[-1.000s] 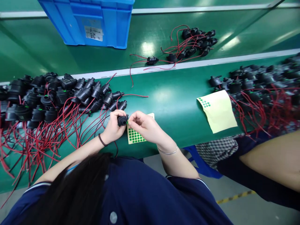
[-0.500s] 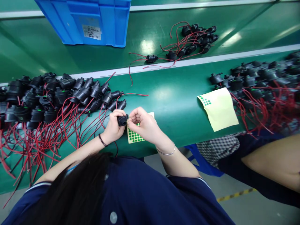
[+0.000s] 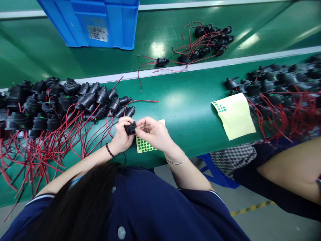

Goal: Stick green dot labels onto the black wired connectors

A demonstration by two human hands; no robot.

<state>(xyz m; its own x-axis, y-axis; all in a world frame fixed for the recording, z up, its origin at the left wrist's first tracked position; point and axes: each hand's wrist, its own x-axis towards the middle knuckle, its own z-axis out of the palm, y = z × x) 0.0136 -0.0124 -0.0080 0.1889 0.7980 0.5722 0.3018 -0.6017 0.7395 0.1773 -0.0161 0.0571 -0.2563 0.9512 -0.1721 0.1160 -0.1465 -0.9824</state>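
Observation:
My left hand [image 3: 122, 135] grips a small black wired part [image 3: 130, 128] just above the green table's near edge. The fingertips of my right hand [image 3: 152, 132] pinch at the right side of that part. Under my right hand lies a yellow sheet of green dot stickers [image 3: 143, 146], partly covered by it. To the left of my hands, a big pile of black parts with red wires [image 3: 60, 103] spreads over the table.
A blue crate [image 3: 95, 20] stands at the back left. A small bunch of wired parts [image 3: 208, 42] lies on the far belt. At right are a second yellow sticker sheet [image 3: 234, 115], another pile of parts [image 3: 278, 90], and another person's arm [image 3: 291, 170].
My right hand lifted off the sticker sheet and brought its fingertips up against the black part. My left hand kept its hold on the part.

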